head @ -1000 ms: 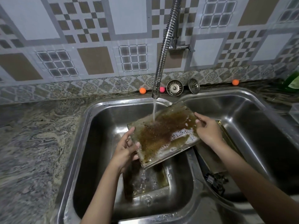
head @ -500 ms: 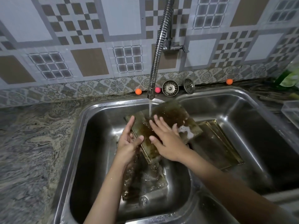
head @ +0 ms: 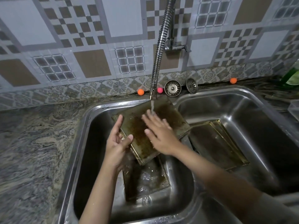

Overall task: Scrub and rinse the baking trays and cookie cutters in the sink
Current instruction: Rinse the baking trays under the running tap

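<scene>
Nearest the camera, in the bottom of the left basin of the double steel sink (head: 77, 143), a wet baking tray (head: 145, 178) lies flat, its surface spotted with water; above it the left hand (head: 118, 143) grips the near left edge of a second, brown-stained tray (head: 139, 126), thumb curled over the top face and fingers reaching up along the side, so that the tray is held tilted over the basin with its far corner close under the tap; the right hand (head: 159, 133) lies flat on the stained face, fingers straight and spread, fingertips in the stream of water (head: 152, 107), pressing on the tray and gripping nothing; to the right, in the other basin, a third tray (head: 216, 141) with a gold-coloured rim rests on the bottom, one corner just beside the held tray; the flexible metal tap hose (head: 159, 50) comes down from the tiled wall (head: 90, 29) and ends directly above the held tray; behind the sink, on the stone counter (head: 32, 143) along the wall, stand two steel strainer plugs (head: 172, 88), with an orange ball (head: 140, 92) and a pink ball (head: 159, 90) to their left and another orange ball (head: 233, 80) well apart to the right.
</scene>
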`<state>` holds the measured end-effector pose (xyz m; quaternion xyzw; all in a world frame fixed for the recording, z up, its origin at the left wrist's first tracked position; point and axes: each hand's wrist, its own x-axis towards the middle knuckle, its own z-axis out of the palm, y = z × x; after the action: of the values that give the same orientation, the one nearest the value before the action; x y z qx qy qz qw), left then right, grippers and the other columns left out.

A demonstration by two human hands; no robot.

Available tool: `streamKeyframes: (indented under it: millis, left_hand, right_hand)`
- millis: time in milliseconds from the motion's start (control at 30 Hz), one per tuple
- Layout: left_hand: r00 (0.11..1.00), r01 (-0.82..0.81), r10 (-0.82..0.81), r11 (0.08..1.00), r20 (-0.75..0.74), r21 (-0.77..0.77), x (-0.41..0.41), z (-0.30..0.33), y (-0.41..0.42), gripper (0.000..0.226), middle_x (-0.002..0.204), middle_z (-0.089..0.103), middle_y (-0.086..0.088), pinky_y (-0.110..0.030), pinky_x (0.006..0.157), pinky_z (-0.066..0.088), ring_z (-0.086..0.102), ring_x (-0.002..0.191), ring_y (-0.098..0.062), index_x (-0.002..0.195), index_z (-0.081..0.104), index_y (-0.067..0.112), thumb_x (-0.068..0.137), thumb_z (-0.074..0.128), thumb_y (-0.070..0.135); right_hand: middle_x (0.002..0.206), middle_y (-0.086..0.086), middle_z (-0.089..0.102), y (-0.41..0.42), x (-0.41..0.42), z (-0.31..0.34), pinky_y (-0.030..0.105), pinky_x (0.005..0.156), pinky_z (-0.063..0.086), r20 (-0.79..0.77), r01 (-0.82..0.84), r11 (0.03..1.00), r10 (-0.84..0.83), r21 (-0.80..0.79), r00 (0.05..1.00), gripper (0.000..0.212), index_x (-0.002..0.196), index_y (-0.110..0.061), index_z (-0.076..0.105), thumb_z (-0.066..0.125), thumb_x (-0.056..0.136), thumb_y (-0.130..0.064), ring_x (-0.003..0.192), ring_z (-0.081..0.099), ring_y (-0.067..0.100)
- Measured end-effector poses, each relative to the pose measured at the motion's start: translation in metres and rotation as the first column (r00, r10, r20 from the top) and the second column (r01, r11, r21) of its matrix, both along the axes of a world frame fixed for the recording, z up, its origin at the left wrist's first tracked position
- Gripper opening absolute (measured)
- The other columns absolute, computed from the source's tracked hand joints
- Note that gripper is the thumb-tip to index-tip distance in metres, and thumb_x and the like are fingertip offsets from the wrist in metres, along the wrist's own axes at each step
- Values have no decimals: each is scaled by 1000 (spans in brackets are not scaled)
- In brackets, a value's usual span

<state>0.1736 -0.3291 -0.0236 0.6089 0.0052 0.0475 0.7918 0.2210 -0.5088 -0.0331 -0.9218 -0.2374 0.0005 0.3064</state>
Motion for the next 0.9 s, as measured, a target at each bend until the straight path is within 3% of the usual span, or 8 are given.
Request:
streamKeyframes:
  millis: [133,233,333,400,500,600,800,900]
  left_hand:
    - [1000,-9,9,999,-3,-45,-7,1,11,83,147,42,3,-36,108,36,41,132,-28,135,47,33,62,81,14]
    - [998,60,-60,998,2,-14,-4,2,-2,87,132,55,19,-14,78,50,54,102,-10,136,46,33,60,83,10]
    - [996,83,-85,995,-28,-51,-4,1,-13,71,119,66,14,-18,76,53,62,100,-6,137,45,26,75,67,-2]
    - [995,79,-84,992,-52,-98,-8,1,-5,75,118,67,8,-24,81,55,65,103,-9,138,44,25,72,73,6]
    - [995,50,-60,991,-76,-122,-13,3,11,95,136,55,-2,-37,97,49,60,114,-20,135,49,31,50,91,27]
    - [994,72,-84,985,-70,-157,-12,1,-2,82,120,66,2,-39,94,50,62,111,-20,139,44,25,66,77,7]
    - [987,82,-109,974,-118,-211,-3,-10,-20,77,115,65,-7,-36,90,51,58,106,-25,134,51,29,64,74,5]
    - [987,54,-90,966,-130,-251,-7,-18,-3,81,98,62,-3,-33,80,53,58,85,-19,132,53,33,60,83,15]
  right_hand:
    - [158,-1,-13,-44,38,-9,64,112,-1,-243,333,929,-364,-160,899,60,151,-26,1,20,99,-50,145,-15,16]
    - [158,-3,-14,-19,22,5,61,111,-12,-152,256,952,-282,-169,947,62,151,-24,-1,19,99,-50,143,-19,15]
    - [157,-13,-12,13,-18,12,50,112,-13,-44,-17,998,15,-63,999,56,150,-32,1,23,100,-46,142,-19,5]
    - [156,-15,-10,4,-20,9,45,115,-10,3,-71,997,71,-38,997,55,150,-33,3,25,101,-45,143,-15,3]
    - [158,-6,-12,-31,15,-1,59,115,-3,-115,129,980,-147,-150,982,58,151,-30,3,22,100,-48,144,-14,12]
    - [158,2,-17,-38,38,4,64,111,-5,-178,313,916,-361,-250,915,63,151,-20,1,20,99,-50,144,-17,25]
    - [157,-13,-12,10,-17,21,46,113,-12,15,-80,981,83,-176,996,56,151,-31,1,24,100,-43,142,-18,5]
    - [157,-11,-12,-24,-4,17,47,117,-6,20,-51,966,58,-254,998,56,150,-32,2,24,100,-45,142,-15,6]
